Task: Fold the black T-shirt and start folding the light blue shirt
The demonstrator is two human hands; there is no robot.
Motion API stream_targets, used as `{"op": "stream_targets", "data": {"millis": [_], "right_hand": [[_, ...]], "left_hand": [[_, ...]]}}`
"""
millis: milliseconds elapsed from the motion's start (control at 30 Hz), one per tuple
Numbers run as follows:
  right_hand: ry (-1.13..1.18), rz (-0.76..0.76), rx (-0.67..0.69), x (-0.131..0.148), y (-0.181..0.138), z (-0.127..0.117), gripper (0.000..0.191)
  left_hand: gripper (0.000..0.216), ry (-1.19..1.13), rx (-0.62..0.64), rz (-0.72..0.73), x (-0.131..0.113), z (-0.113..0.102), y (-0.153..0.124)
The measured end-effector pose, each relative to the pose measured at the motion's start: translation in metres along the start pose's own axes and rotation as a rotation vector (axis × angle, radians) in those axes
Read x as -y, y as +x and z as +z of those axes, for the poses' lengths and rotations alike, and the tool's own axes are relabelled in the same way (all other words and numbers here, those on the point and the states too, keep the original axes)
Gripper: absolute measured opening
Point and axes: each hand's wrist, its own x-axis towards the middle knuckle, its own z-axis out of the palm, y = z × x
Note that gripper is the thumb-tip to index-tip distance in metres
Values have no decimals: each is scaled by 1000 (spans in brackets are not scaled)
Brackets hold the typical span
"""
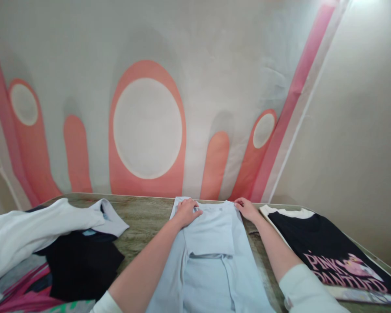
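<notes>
A pale blue shirt lies lengthwise on the table in front of me, with a sleeve folded across its upper part. My left hand rests on the shirt's far left corner, thumb and fingers apart. At the far right corner, my right hand has its thumb and fingers closed on the shirt's edge. The near end of the shirt runs out of the bottom of the view.
To the left is a loose heap of clothes, with a white garment over a black one. A black T-shirt with pink print lies flat on light garments at right. Behind the wooden table stands a patterned wall.
</notes>
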Motion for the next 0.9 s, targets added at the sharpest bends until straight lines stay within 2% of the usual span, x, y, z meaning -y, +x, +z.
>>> {"op": "stream_targets", "data": {"millis": [133, 300, 467, 667, 900], "right_hand": [[41, 27, -53, -2, 2, 4, 22], [44, 25, -165, 5, 1, 5, 23], [-15, 5, -267, 11, -2, 9, 20], [-90, -49, -300, 12, -5, 14, 17], [-131, -80, -296, 13, -8, 13, 18]], "left_hand": [[20, -37, 21, 73, -4, -2, 1], [18, -50, 12, 96, -10, -12, -1], [31, 15, 55, 62, -15, -16, -2], [39, 99, 129, -37, -18, -9, 3], [26, 51, 156, -52, -23, -10, 3]]}}
